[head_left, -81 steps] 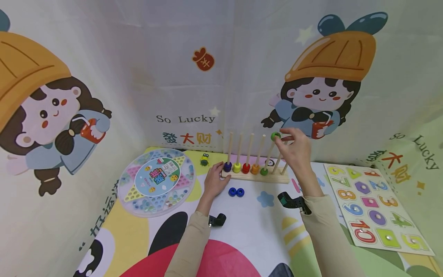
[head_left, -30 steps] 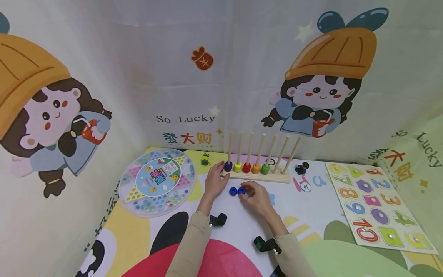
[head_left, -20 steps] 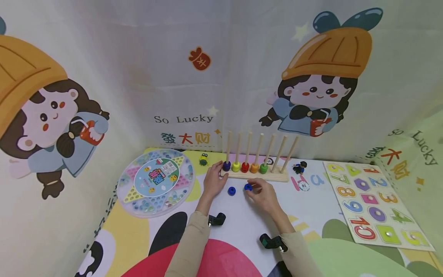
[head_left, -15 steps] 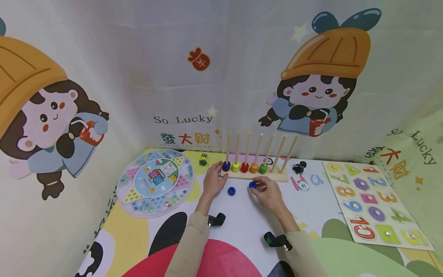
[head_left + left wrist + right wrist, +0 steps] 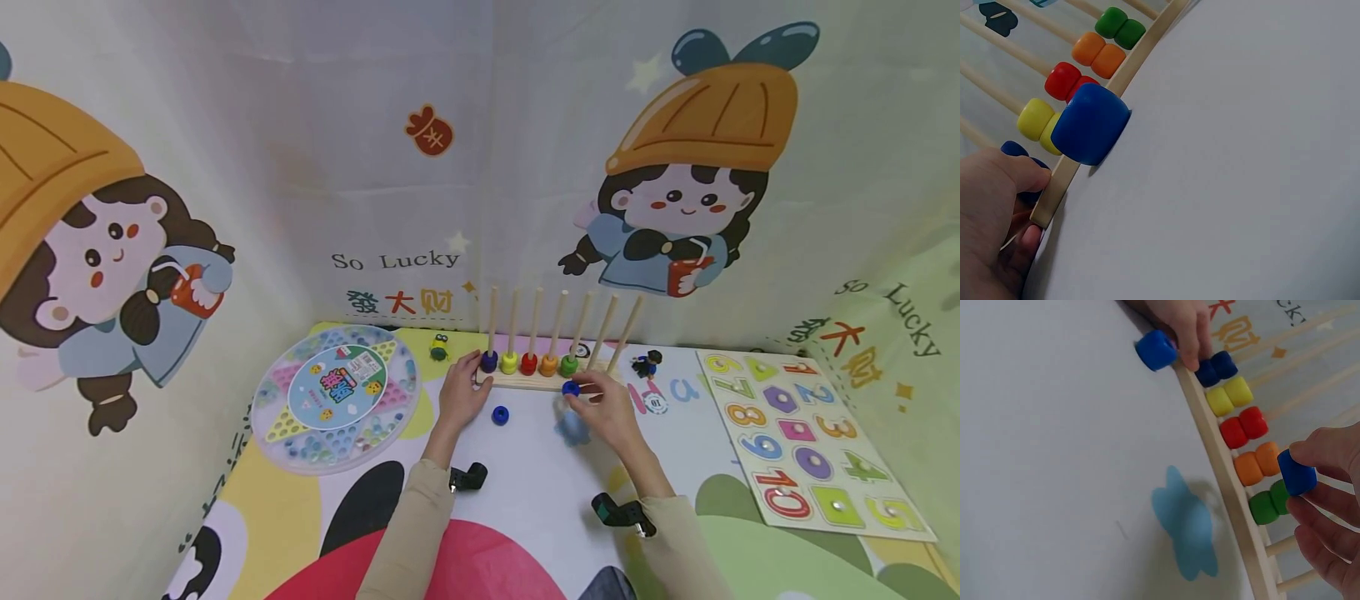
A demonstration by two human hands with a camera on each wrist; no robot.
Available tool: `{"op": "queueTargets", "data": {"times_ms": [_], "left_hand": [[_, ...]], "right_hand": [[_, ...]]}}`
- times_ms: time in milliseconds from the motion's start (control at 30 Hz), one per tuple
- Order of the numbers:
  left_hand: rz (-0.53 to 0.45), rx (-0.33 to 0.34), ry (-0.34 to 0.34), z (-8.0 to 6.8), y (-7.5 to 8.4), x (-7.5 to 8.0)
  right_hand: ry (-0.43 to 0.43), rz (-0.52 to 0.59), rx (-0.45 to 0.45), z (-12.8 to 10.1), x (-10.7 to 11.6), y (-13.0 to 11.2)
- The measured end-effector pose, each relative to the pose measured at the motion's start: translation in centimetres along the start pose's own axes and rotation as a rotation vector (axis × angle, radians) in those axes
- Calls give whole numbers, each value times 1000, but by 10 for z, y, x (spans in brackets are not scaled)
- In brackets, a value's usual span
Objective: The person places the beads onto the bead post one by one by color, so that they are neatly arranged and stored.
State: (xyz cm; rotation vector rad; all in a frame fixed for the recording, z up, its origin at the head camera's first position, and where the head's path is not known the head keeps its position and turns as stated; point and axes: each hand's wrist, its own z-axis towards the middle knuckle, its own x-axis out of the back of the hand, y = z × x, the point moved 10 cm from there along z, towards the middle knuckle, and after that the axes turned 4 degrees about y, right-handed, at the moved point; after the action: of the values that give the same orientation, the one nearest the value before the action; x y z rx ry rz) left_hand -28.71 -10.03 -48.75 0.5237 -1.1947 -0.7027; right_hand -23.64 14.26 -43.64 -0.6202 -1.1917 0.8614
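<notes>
A small blue cylindrical bead [image 5: 1297, 472] with a hole through it is pinched between the thumb and fingertips of the right hand [image 5: 611, 414], the fingers being curled closely round it. In the head view the bead [image 5: 572, 387] is held just in front of the wooden peg rack [image 5: 551, 382], low beside the green beads [image 5: 569, 365], with the two bare rods at the rack's right end rising just behind and to the right of it. The rods are long, thin and upright, leaning slightly with the lens, so their open tips lie well above the held bead. How the bead's hole is turned relative to a rod cannot be told.

The left hand [image 5: 463, 395] is laid against the left end of the rack's base, its thumb and fingers curled round the wooden strip [image 5: 1054, 190] beside the dark blue beads [image 5: 489, 362]. Yellow [image 5: 509, 362], red [image 5: 528, 364] and orange beads [image 5: 549, 365] are seated in turn on the next rods.

A second blue bead [image 5: 500, 414] is left lying on the white mat [image 5: 525, 475], near the left hand and well apart from the right.

Further out, a round clear case of marbles [image 5: 335, 398] lies to the left, a number puzzle board [image 5: 806, 437] to the right, a small yellow figure [image 5: 439, 346] and a small dark figure [image 5: 647, 363] near the rack's ends.
</notes>
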Motion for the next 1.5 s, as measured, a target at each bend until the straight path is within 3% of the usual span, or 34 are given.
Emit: {"op": "queueTargets", "data": {"times_ms": [300,900,1500], "left_hand": [[1,-2,5,1,-1,-1],[-11,-7,3,0,-1,0],[-8,6,-8,-1,0,1]], "right_hand": [[45,44,59,7,20,-11],[142,-72,142,27,54,-44],[215,-52,192,41,92,-79]]}}
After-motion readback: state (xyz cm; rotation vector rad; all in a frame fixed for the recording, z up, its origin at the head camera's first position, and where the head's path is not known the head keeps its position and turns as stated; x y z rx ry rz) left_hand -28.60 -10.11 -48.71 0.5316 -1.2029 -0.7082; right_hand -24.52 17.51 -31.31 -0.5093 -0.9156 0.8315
